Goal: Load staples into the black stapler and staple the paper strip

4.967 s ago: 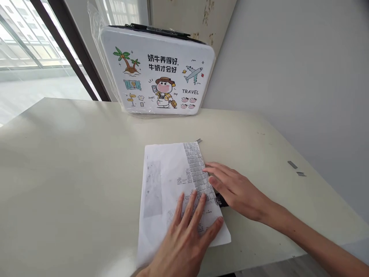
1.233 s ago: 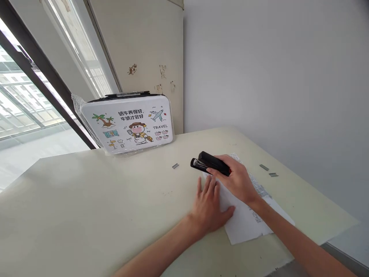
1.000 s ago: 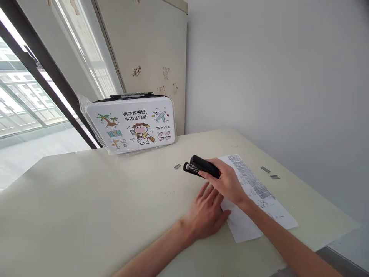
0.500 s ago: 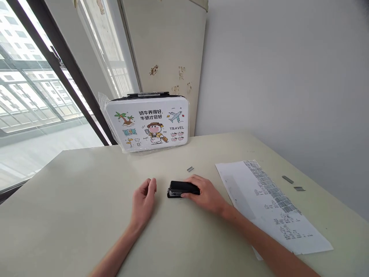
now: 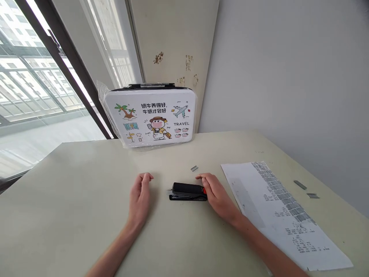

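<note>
A black stapler point(image 5: 187, 191) with a red rear end lies flat on the cream table point(image 5: 72, 200), its nose pointing left. My right hand point(image 5: 216, 195) rests on the table just right of it, fingers loosely spread and touching its rear end without gripping. My left hand point(image 5: 140, 195) lies on its edge to the stapler's left, a short gap away, fingers curled in with nothing in them. A printed white sheet of paper point(image 5: 276, 209) lies flat to the right of my right forearm.
A white cartoon-printed case point(image 5: 150, 115) in clear wrap stands at the back against the wall and window frame. Loose staple strips lie behind the stapler point(image 5: 194, 168) and near the right wall point(image 5: 300, 184). The table's right edge is close to the paper.
My right hand carried the stapler left off the paper, set it down on the table and slid back to its rear end. My left hand left the paper and curled up beside it.
</note>
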`<state>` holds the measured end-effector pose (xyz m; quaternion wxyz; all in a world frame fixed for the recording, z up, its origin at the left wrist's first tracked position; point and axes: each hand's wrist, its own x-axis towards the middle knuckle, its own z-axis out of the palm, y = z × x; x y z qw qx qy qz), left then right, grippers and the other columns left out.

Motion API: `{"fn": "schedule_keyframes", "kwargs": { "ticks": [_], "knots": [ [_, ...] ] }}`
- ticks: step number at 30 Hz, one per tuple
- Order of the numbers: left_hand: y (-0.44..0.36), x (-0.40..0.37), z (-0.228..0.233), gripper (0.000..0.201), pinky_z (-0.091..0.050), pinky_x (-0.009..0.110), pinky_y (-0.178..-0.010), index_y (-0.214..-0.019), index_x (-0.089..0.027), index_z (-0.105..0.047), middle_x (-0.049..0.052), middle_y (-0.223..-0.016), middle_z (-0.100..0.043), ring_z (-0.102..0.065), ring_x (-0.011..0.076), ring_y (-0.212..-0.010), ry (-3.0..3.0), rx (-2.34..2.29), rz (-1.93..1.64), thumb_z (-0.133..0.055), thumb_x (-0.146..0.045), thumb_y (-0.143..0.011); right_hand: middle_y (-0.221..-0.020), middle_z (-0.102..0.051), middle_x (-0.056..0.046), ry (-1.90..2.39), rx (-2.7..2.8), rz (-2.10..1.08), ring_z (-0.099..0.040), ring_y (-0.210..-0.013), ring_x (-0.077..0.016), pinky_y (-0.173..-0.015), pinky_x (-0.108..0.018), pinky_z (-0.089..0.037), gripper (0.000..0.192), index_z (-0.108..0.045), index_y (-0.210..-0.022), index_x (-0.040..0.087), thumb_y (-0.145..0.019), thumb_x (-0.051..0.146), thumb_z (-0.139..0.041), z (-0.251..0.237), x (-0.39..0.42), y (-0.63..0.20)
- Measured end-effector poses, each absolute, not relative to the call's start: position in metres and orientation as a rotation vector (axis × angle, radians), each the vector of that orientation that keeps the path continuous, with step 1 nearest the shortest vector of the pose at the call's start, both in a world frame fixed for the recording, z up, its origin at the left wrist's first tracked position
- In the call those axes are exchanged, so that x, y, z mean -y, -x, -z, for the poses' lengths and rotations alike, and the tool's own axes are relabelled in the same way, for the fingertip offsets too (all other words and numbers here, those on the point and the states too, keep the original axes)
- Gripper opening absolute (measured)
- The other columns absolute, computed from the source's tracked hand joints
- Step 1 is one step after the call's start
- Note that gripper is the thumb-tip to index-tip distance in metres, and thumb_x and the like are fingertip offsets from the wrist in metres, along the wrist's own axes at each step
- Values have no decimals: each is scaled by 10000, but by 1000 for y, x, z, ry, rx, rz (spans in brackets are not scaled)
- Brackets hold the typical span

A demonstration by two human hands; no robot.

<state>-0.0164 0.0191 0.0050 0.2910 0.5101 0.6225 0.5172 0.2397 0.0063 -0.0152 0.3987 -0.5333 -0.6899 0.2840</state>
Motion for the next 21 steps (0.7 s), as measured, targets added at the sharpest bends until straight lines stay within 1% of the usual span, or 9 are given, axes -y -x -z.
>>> {"fn": "schedule_keyframes", "kwargs": {
  "ticks": [4, 6, 8, 9, 12, 14, 16, 19, 21],
  "knots": [
    [25, -28, 0, 306, -439, 297, -924, -902, -248, -646, 17, -1084, -676, -599, 232, -1056, -1216, -1631, -1423, -499, -497, -1000, -1115, -710, -80, 1306, 1804, -710, -650, -1081, -260, -990, -472, -533, 371, -655, -1123, 276, -1115, 431, -318, 11, -5, -239],
    [24, -28, 2, 311, -450, 317, -998, -943, -242, -668, 39, -1161, -694, -612, 245, -1153, -1194, -1501, -1433, -521, -509, -1003, -1122, -713, -75, 1235, 1938, -723, -642, -1105, -265, -976, -454, -538, 272, -659, -1129, 271, -1081, 437, -449, 8, -4, -240],
    [20, -26, 4, 317, -453, 345, -1062, -986, -230, -682, 63, -1207, -703, -617, 255, -1222, -1160, -1349, -1435, -546, -516, -1004, -1098, -719, -61, 1201, 2041, -729, -653, -1054, -265, -894, -414, -561, 205, -657, -1139, 268, -1010, 420, -607, 5, -2, -239],
    [17, -25, 4, 319, -449, 361, -1091, -1006, -222, -688, 74, -1224, -706, -618, 260, -1248, -1121, -1278, -1434, -559, -514, -1004, -1076, -722, -52, 1200, 2056, -728, -662, -1008, -256, -845, -393, -567, 201, -654, -1144, 271, -986, 395, -648, 4, 0, -238],
    [10, -22, 4, 292, -432, 412, -1151, -1035, -192, -699, 102, -1250, -712, -618, 283, -1299, -909, -1105, -1449, -597, -462, -995, -1047, -723, -36, 1186, 1993, -692, -677, -894, -219, -734, -341, -560, 152, -645, -1151, 284, -1004, 303, -612, 2, 5, -234],
    [6, -21, 2, 243, -447, 433, -1152, -1016, -172, -702, 117, -1252, -716, -631, 298, -1297, -732, -1010, -1465, -608, -394, -990, -1058, -717, -45, 1140, 1923, -607, -681, -877, -211, -708, -331, -565, 169, -631, -1178, 289, -1015, 266, -591, 1, 9, -231],
    [4, -20, 0, 217, -480, 440, -1133, -996, -151, -700, 141, -1259, -721, -659, 301, -1267, -555, -921, -1445, -579, -331, -1002, -1109, -712, -65, 1059, 1894, -465, -693, -957, -225, -748, -340, -587, 248, -610, -1248, 297, -1015, 214, -584, 0, 11, -228],
    [2, -19, -3, 266, -528, 424, -1089, -1031, -111, -699, 192, -1278, -718, -686, 287, -1230, -326, -804, -1318, -499, -287, -1041, -1217, -705, -84, 891, 1983, -181, -651, -1198, -251, -943, -404, -585, 456, -576, -1383, 315, -996, 76, -541, -2, 14, -226],
    [3, -18, -4, 310, -551, 415, -1057, -1096, -90, -698, 209, -1289, -713, -686, 283, -1232, -242, -743, -1221, -470, -297, -1058, -1229, -717, -79, 817, 2066, -9, -616, -1274, -256, -1011, -435, -558, 536, -588, -1414, 328, -980, 21, -526, -3, 16, -225]
  ]
}}
